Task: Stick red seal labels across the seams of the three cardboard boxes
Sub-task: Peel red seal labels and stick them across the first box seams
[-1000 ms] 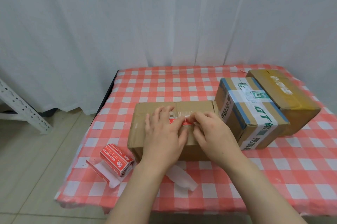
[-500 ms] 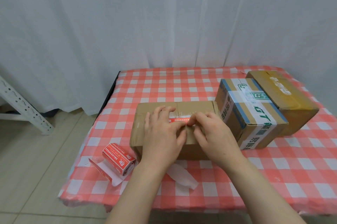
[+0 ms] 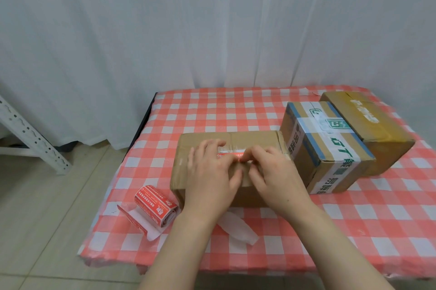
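Observation:
A plain cardboard box [image 3: 254,141] lies on the checked table in front of me. A red seal label [image 3: 230,154] lies across its top seam, partly hidden by my fingers. My left hand [image 3: 210,176] rests flat on the box top, its fingertips pressing the label's left part. My right hand [image 3: 276,176] has its fingers curled, pinching the label's right end against the box. Right of the plain box, touching it, stands a box with white and blue tape [image 3: 328,148], and a yellow-brown box [image 3: 368,129] is behind that. I see no red label on either.
A roll of red seal labels [image 3: 154,202] lies at the front left of the red-and-white checked tablecloth [image 3: 212,113]. A peeled strip of white backing paper [image 3: 238,228] lies near the front edge. A white curtain hangs behind, and a metal rack leg [image 3: 30,138] stands on the floor at left.
Both hands stay on the plain box. My right fingertips have slid slightly left along the label, covering more of its right end.

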